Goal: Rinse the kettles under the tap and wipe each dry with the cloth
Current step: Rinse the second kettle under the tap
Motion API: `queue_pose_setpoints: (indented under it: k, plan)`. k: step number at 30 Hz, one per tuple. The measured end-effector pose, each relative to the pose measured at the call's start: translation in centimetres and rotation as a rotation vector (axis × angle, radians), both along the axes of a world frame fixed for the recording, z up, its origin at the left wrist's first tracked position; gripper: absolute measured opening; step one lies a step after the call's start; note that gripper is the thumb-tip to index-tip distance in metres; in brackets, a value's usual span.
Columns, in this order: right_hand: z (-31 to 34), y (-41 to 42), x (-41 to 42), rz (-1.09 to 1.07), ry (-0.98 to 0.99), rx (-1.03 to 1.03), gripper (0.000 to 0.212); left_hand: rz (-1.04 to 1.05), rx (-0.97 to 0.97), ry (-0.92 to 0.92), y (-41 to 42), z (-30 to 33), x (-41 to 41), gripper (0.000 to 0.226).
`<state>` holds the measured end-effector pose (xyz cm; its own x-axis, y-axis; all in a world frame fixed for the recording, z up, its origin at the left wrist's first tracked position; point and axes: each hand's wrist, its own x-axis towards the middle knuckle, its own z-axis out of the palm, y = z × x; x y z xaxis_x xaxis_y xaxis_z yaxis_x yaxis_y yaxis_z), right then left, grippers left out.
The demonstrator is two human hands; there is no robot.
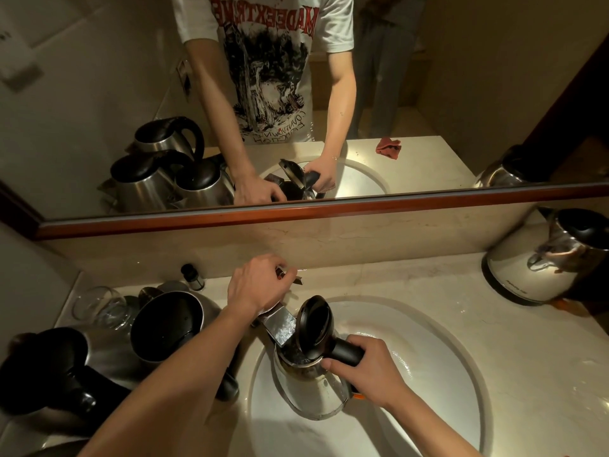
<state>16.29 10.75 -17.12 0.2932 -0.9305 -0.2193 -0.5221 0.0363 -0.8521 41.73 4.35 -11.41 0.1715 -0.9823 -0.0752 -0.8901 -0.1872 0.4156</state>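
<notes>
- A person's right hand (362,371) grips the black handle of a steel kettle (313,387) held down inside the sink (445,374), its lid (314,328) hinged upright so the mouth sits directly beneath the tap (278,328) and can take water.
- The left hand (260,285) reaches to the back edge of the desk (478,324) and curls over the tap's lever, seemingly there to control the flow; whether water is running cannot be told for certain, though something glistens inside the kettle's mouth.
- Two more kettles (164,328) crowd the left side of the desk beside the basin, apparently queued within easy reach of the sink; a clear glass (99,306) lies on its side behind them and a small dark bottle (191,275) stands at the back edge.
- A further kettle at right (534,262) stands near the far right corner, well apart from the others, perhaps kept separate as finished or waiting.
- The cloth itself is out of direct view; the mirror (296,94) shows a reddish rag reflected on the desk's front edge.
- Judged from this, rinsing is under way and wiping is yet to come.
</notes>
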Motion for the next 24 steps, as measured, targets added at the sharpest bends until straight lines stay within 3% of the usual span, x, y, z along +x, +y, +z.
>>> queue_pose_setpoints:
  k: [24]
  plan:
    - [0.23, -0.17, 0.11, 0.009, 0.0, -0.005, 0.047, 0.004, 0.005, 0.003, 0.11, 0.39, -0.18, 0.039]
